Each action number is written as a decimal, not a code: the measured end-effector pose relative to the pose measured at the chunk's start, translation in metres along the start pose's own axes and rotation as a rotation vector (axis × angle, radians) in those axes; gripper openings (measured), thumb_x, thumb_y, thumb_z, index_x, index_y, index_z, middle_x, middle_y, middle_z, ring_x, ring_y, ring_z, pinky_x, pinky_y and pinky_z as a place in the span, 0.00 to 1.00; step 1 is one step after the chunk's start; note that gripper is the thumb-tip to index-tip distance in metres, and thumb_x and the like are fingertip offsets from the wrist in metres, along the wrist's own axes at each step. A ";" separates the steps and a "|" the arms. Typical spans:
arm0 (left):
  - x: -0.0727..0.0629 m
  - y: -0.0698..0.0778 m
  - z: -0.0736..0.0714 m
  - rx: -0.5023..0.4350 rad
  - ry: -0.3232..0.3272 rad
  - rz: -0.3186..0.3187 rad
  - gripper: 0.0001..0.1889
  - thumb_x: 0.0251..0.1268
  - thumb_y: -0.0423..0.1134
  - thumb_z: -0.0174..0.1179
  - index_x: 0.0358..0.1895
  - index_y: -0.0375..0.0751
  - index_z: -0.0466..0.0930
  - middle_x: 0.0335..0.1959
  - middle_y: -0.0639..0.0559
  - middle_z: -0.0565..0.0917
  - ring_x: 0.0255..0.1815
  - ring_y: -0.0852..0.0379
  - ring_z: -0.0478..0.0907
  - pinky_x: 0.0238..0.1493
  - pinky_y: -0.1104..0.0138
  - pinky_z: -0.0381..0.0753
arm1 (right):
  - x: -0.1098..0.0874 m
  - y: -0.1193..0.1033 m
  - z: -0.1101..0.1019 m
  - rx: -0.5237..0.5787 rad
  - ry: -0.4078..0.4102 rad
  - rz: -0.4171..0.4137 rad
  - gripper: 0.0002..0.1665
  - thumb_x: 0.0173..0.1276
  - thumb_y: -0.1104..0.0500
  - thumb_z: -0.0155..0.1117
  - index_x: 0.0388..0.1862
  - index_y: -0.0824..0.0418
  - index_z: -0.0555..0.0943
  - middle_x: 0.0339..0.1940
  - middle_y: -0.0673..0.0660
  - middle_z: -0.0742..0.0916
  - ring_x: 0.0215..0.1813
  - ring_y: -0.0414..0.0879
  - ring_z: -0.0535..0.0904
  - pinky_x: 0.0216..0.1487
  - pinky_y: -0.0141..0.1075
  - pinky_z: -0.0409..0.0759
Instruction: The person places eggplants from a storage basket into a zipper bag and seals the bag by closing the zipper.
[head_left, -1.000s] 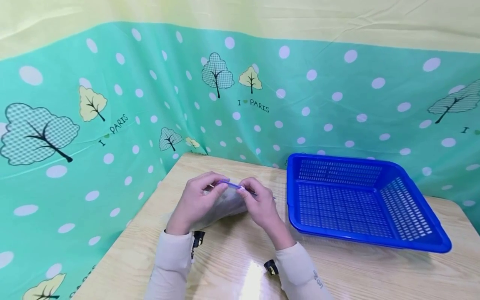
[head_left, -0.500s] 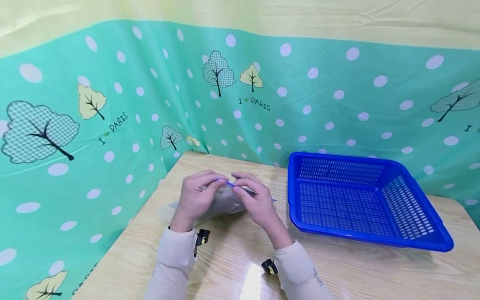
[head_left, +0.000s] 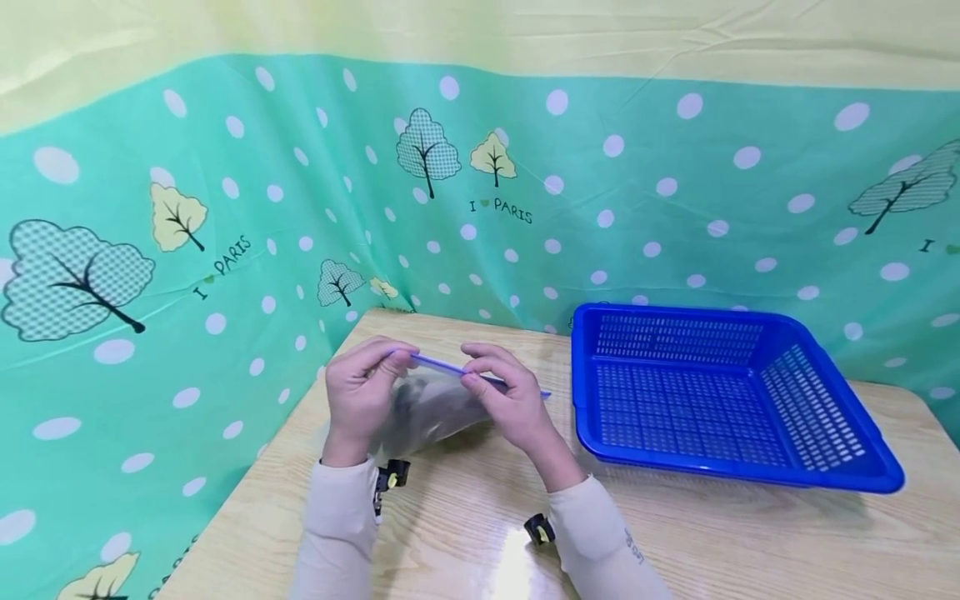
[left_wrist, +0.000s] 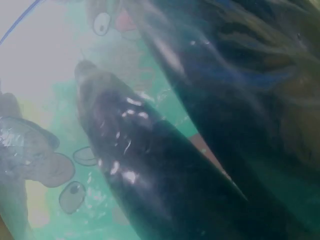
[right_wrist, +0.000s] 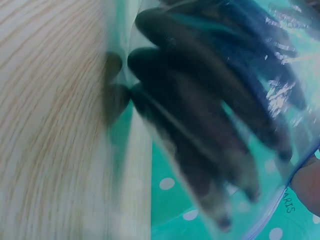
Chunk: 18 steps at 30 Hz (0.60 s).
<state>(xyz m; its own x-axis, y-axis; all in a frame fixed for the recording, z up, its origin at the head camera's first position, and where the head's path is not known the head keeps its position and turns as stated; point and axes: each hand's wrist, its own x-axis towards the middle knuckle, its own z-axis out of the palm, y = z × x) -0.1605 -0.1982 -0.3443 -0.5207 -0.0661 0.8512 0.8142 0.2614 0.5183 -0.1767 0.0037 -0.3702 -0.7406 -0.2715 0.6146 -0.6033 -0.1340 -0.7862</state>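
A clear plastic zip bag (head_left: 438, 408) with a blue-purple strip along its top edge is held up over the table. My left hand (head_left: 362, 396) pinches the strip at its left part. Farther right, my right hand (head_left: 512, 398) pinches the same strip between thumb and fingers, and the strip's end pokes out beyond it. Through the film in the right wrist view show several long, dark, tapered pieces (right_wrist: 195, 100); their kind is unclear. One of my fingertips (right_wrist: 307, 185) lies at the bag's edge there. Dark long shapes (left_wrist: 145, 155) fill much of the left wrist view.
A blue plastic basket (head_left: 697, 417) with perforated sides stands on the right of the wooden table (head_left: 450, 533). Behind the table hangs a green cloth (head_left: 615, 192) with dots and trees. Small black wrist cameras sit at both cuffs.
My left hand has slid left, away from the right hand, so a longer stretch of the strip shows between them. The right hand stays at about the same spot, fingers slightly raised.
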 end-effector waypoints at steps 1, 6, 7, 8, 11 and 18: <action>0.000 0.000 -0.003 -0.008 0.022 -0.006 0.02 0.60 0.17 0.63 0.32 0.22 0.85 0.25 0.40 0.85 0.25 0.59 0.80 0.27 0.74 0.77 | 0.000 -0.001 0.000 -0.014 0.000 0.004 0.03 0.68 0.73 0.64 0.37 0.76 0.82 0.57 0.74 0.82 0.62 0.66 0.76 0.60 0.34 0.75; 0.002 -0.001 -0.016 -0.037 0.125 -0.001 0.05 0.63 0.20 0.62 0.31 0.17 0.83 0.28 0.45 0.87 0.24 0.60 0.80 0.27 0.74 0.78 | 0.000 0.000 -0.002 -0.050 -0.004 0.033 0.02 0.67 0.74 0.65 0.37 0.74 0.83 0.58 0.73 0.82 0.63 0.65 0.76 0.64 0.37 0.72; 0.002 -0.002 -0.019 -0.042 0.141 0.001 0.06 0.64 0.20 0.62 0.31 0.16 0.82 0.28 0.46 0.87 0.24 0.60 0.80 0.28 0.74 0.79 | 0.000 0.001 -0.003 -0.054 -0.006 0.039 0.02 0.67 0.74 0.65 0.37 0.74 0.83 0.58 0.72 0.82 0.64 0.64 0.76 0.64 0.38 0.72; 0.003 -0.002 -0.022 -0.049 0.154 0.005 0.06 0.64 0.20 0.62 0.31 0.16 0.82 0.28 0.46 0.87 0.24 0.60 0.80 0.28 0.74 0.79 | 0.000 0.001 -0.003 -0.063 -0.009 0.039 0.02 0.67 0.74 0.65 0.38 0.74 0.83 0.59 0.72 0.81 0.64 0.64 0.76 0.65 0.39 0.72; 0.003 -0.003 -0.032 -0.070 0.204 0.006 0.08 0.65 0.21 0.62 0.31 0.15 0.82 0.28 0.46 0.87 0.24 0.60 0.81 0.28 0.74 0.80 | -0.001 0.002 -0.003 -0.091 -0.013 0.027 0.02 0.67 0.73 0.65 0.37 0.74 0.83 0.59 0.71 0.82 0.64 0.63 0.76 0.65 0.42 0.72; 0.003 -0.004 -0.061 -0.095 0.380 -0.029 0.08 0.65 0.20 0.61 0.30 0.12 0.80 0.24 0.45 0.86 0.21 0.59 0.81 0.28 0.73 0.80 | -0.002 0.018 -0.003 -0.117 -0.014 0.007 0.05 0.63 0.77 0.66 0.35 0.71 0.84 0.59 0.71 0.82 0.65 0.64 0.75 0.64 0.48 0.72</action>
<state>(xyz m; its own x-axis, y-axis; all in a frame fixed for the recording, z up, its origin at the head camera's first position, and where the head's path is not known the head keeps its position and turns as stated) -0.1500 -0.2579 -0.3392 -0.4263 -0.4285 0.7966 0.8300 0.1648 0.5328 -0.1865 0.0051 -0.3852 -0.7414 -0.2855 0.6073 -0.6290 -0.0197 -0.7772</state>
